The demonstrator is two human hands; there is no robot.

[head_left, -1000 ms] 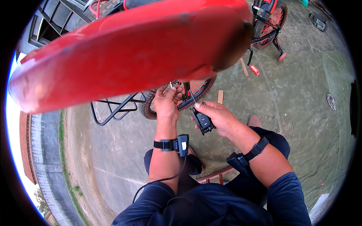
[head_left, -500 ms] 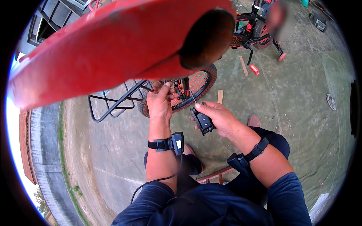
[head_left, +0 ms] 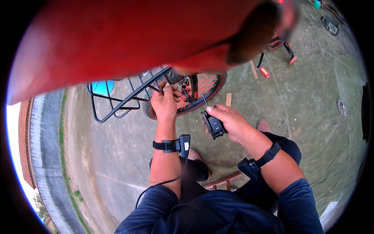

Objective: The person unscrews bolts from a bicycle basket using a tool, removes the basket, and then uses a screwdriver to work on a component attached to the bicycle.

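My left hand is closed in a pinch beside the hub of a bicycle wheel with red spokes and a black tyre. Its fingers meet the lower bars of a black tubular luggage rack; whatever small part they pinch is hidden. My right hand grips a black folding multi-tool, thumb on top. One thin metal key sticks out of the tool toward the wheel, its tip apart from the hub.
A large red object with a dark hollow end covers the upper view, close overhead. Wood strips and a red reflector lie on the concrete. Beyond are part of another bicycle, a chainring-like disc and a blue basin.
The red object now covers more of the upper view and hides most of the other bicycle. More of the rack and blue basin shows. Both hands keep nearly the same pose, shifted slightly right.
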